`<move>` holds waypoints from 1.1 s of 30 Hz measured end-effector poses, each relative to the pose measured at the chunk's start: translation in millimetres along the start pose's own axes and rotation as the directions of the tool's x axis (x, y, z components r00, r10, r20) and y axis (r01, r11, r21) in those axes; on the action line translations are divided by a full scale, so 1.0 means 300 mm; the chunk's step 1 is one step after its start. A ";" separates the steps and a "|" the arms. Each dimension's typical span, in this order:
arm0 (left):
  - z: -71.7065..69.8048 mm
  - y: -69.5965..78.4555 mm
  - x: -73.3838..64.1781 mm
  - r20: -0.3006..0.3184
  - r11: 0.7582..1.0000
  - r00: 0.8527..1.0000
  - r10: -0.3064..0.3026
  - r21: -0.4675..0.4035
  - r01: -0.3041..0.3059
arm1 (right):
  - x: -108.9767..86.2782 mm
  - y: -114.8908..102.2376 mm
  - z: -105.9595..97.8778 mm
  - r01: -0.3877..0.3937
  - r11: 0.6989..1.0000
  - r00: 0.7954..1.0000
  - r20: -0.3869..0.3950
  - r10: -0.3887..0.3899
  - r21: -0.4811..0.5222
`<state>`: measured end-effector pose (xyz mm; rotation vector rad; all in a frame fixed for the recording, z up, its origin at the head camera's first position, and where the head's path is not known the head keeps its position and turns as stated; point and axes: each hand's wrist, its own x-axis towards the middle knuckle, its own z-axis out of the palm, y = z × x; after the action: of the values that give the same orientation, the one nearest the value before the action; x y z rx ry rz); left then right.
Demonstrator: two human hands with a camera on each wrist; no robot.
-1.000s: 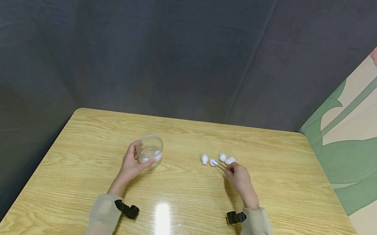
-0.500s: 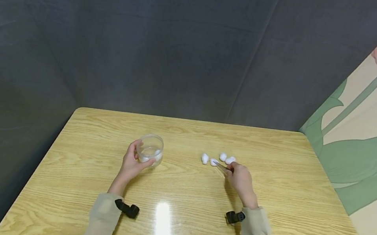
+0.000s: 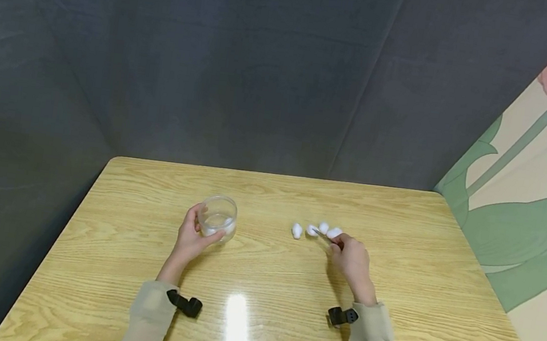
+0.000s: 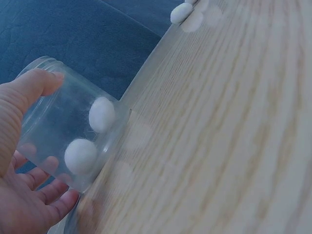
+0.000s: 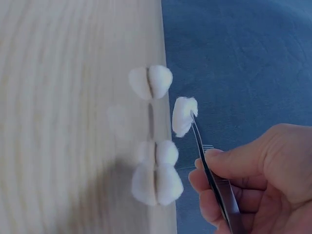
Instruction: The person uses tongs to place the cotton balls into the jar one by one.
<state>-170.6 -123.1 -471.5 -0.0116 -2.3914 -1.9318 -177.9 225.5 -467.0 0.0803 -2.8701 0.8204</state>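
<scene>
On the left side of the table, my left hand (image 3: 193, 239) grips a clear plastic jar (image 4: 53, 117) that stands on the wood, thumb on one side and fingers on the other. Two cotton balls (image 4: 81, 156) lie at the bottom of the jar. My right hand (image 3: 351, 261) pinches metal tweezers (image 5: 209, 170). Their tips hold a cotton ball (image 5: 183, 116), which in the right wrist view is raised off the table. Close by lie a cotton ball (image 3: 296, 230) to the left, another (image 3: 323, 227) behind and a third (image 3: 334, 233) beside my fingers.
The wooden table (image 3: 260, 272) has its far edge against a dark curtain (image 3: 244, 74). A wall with a painted flower (image 3: 512, 248) borders the right side. Each wrist wears a small black camera (image 3: 341, 316).
The tweezers' tips have closed on the middle cotton ball and lifted it slightly, up and away from the table. My left hand and the jar have stayed put.
</scene>
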 end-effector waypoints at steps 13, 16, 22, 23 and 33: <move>-0.004 -0.010 0.005 0.011 1.000 1.000 0.002 -0.014 -0.002 | 0.014 -0.031 -0.022 -0.011 0.999 1.000 -0.010 0.012 0.046; -0.003 -0.011 0.005 0.012 1.000 1.000 0.000 -0.016 0.000 | 0.013 -0.047 -0.032 0.008 0.998 1.000 -0.022 -0.007 0.059; -0.002 -0.013 0.006 0.008 1.000 1.000 -0.004 -0.025 0.004 | 0.014 -0.078 -0.039 0.018 0.997 0.999 -0.040 -0.015 0.079; -0.001 -0.012 0.005 0.007 1.000 1.000 -0.004 -0.026 0.004 | 0.014 -0.082 -0.039 0.022 0.996 0.999 -0.041 -0.019 0.082; -0.002 -0.011 0.006 0.010 1.000 1.000 -0.007 -0.030 0.007 | 0.015 -0.118 -0.046 0.003 0.993 1.000 -0.019 0.000 0.114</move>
<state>-172.6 -124.4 -474.6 -0.0144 -2.3723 -1.9751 -177.1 202.8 -436.2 0.0873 -2.8031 0.9793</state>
